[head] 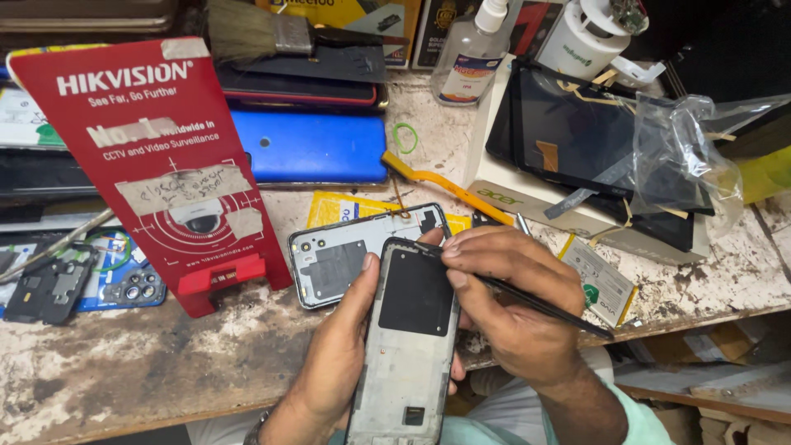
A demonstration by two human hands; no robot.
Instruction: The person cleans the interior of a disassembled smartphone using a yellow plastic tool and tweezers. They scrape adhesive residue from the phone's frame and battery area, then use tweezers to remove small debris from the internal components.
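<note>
Our left hand (pixel 329 363) grips the phone frame (pixel 408 346) upright over the bench (pixel 148 363) edge. Our right hand (pixel 515 305) pinches a black tool (pixel 540 306), tip seemingly at the frame's top corner, mid-prying. Next calls for gentle leverage.

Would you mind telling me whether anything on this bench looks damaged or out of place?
Yes: the dark screen panel at the back right looks damaged, with loose tape strips and crumpled plastic wrap over it. The worn benchtop is stained and flaking.
</note>
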